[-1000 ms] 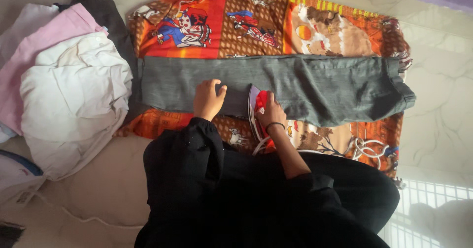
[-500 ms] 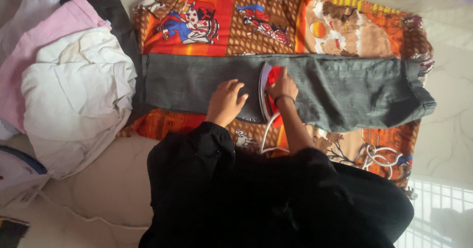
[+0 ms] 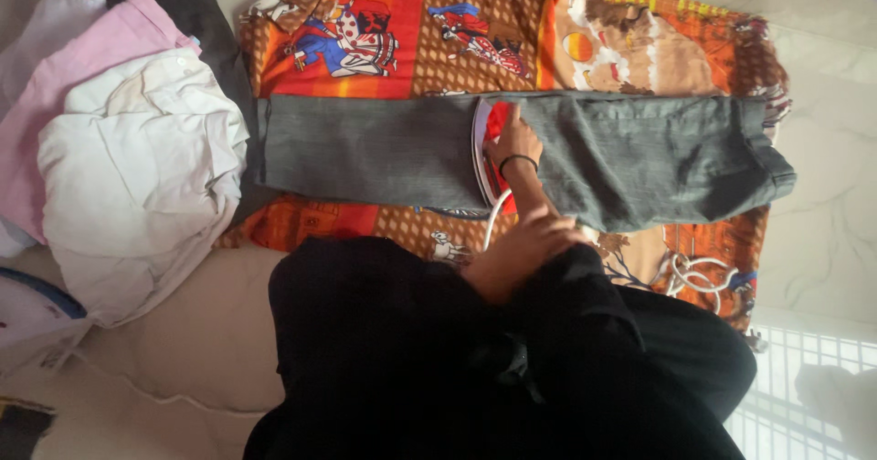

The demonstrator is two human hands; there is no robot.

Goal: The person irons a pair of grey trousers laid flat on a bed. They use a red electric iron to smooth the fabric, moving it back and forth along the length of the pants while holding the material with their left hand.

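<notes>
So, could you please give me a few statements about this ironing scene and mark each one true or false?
1. The right hand grips a red and white iron on the grey trousers. True.
2. The left hand presses flat on the trousers. False: it is at the right forearm, off the cloth.
3. The trousers lie on an orange patterned blanket. True.
4. The clothes pile sits at the picture's right edge. False: it is on the left.
5. The top garment of the pile is black. False: it is white, with pink beside it.
</notes>
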